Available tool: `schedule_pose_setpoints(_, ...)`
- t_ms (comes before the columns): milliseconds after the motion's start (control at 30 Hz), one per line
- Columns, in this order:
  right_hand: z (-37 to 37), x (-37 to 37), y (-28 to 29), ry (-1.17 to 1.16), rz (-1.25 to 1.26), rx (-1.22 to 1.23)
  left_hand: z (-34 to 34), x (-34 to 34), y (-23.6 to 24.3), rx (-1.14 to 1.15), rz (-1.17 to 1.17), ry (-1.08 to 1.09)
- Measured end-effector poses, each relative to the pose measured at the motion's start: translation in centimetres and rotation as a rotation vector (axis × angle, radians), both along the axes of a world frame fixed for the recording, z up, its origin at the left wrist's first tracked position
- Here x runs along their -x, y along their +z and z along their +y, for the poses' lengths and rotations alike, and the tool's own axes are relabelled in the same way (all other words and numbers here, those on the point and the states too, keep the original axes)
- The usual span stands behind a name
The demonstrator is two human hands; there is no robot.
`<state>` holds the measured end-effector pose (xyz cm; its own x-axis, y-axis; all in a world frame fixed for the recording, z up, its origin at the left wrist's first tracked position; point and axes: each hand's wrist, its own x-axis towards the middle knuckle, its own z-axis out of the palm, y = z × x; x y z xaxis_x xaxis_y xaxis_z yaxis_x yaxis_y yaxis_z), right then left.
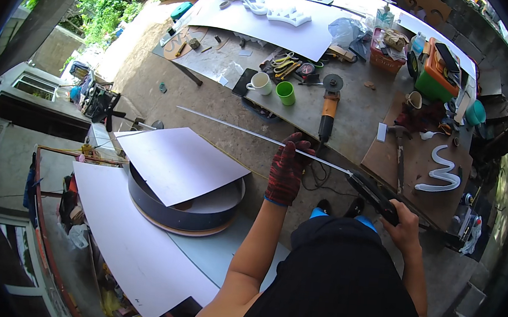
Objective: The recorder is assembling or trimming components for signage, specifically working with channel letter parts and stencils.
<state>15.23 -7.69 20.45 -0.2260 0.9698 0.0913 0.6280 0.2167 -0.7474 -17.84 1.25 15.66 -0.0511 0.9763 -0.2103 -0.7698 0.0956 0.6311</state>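
Observation:
My left hand, in a red and black glove, is closed around a long, thin silver metal strip that extends leftward over the floor. My bare right hand grips a long black tool, which meets the strip's right end near the table edge. Below and left of the strip, a white sheet lies across a round dark band. On the metal table an angle grinder lies near a green cup and a white mug.
A brown board holds a hammer and a white curved piece. Crates, pliers and white sheets crowd the table's back. A large white sheet lies at lower left. A cable trails on the floor beside my feet.

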Motion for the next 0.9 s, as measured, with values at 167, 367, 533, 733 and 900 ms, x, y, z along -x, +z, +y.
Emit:
schedule_pose_setpoints(167,-0.02,0.17,0.12,0.005,-0.002,-0.008,-0.23,0.13,-0.12,-0.013,-0.014,-0.003)
schedule_pose_setpoints(367,-0.06,0.31,0.07,0.012,0.002,-0.03,-0.42,0.26,0.34,0.005,-0.004,0.005)
schedule_pose_setpoints(533,-0.12,0.38,0.17,0.011,-0.004,-0.031,-0.39,0.37,0.6,0.012,0.007,-0.008)
schedule_pose_setpoints(733,-0.4,0.26,-0.01,0.002,-0.007,-0.014,-0.48,0.33,0.5,0.006,0.008,-0.011)
schedule_pose_setpoints(900,-0.6,0.16,-0.04,-0.002,-0.022,-0.009,-0.6,0.28,0.41,0.008,-0.01,-0.01)
